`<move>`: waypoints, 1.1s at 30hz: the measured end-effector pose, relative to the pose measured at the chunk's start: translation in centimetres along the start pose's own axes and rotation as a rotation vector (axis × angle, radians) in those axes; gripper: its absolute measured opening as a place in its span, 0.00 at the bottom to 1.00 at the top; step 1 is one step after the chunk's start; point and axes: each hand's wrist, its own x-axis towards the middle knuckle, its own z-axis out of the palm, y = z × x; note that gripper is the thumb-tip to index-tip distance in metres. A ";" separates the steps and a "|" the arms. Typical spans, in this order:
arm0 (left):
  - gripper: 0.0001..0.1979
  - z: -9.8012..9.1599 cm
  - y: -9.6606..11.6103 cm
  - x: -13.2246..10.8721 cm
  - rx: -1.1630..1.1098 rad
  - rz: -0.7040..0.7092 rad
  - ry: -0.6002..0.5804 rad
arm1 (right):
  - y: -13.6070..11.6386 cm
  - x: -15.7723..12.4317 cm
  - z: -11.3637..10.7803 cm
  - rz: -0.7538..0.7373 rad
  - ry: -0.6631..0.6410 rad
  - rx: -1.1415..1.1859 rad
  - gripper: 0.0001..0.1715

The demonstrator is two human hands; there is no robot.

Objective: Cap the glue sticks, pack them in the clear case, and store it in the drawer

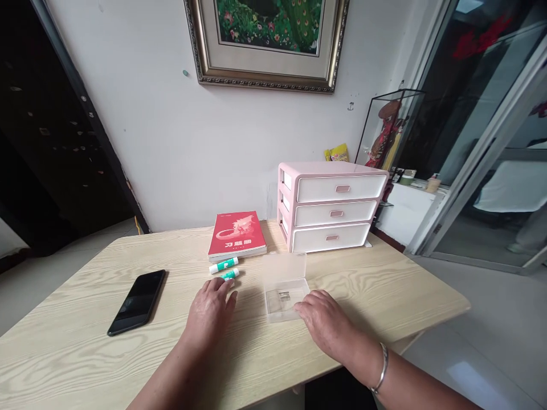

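Note:
Two green-and-white glue sticks lie side by side left of centre; the far glue stick (224,265) is fully in sight, while the near glue stick (231,274) is partly covered by fingers. My left hand (210,307) rests at that near one, its thumb spread away from the fingers. A clear plastic box (280,316) stands on the table with its hinged lid (284,266) swung back. Inside it are a few small items (284,296), too small to name. At the box's right wall is my right hand (327,322), thumb and fingers closed on the edge.
Behind the glue sticks lies a red book (237,233). A pink-and-white drawer unit (335,213) stands at the back, its drawers closed. Far to the left is a black phone (137,302). The wooden table's (72,319) right corner juts out beyond my right hand.

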 end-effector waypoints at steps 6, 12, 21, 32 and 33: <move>0.17 1.8 -0.9 -0.9 -0.133 0.045 -0.018 | 3.6 -2.5 -1.2 0.127 0.063 -0.081 0.17; 0.18 1.3 -1.8 -0.8 -0.077 -0.036 0.006 | 8.5 -5.5 -2.5 0.253 0.061 -0.203 0.21; 0.25 -0.1 -3.9 2.4 -0.057 -0.349 -0.159 | 8.0 -4.3 -2.4 0.203 0.419 -0.182 0.20; 0.24 2.1 -2.2 5.4 -0.041 -0.300 -0.231 | -7.0 10.3 2.3 0.025 0.373 0.497 0.16; 0.24 2.3 -2.0 5.4 -0.044 -0.288 -0.220 | -7.6 11.5 3.1 0.062 0.342 0.515 0.18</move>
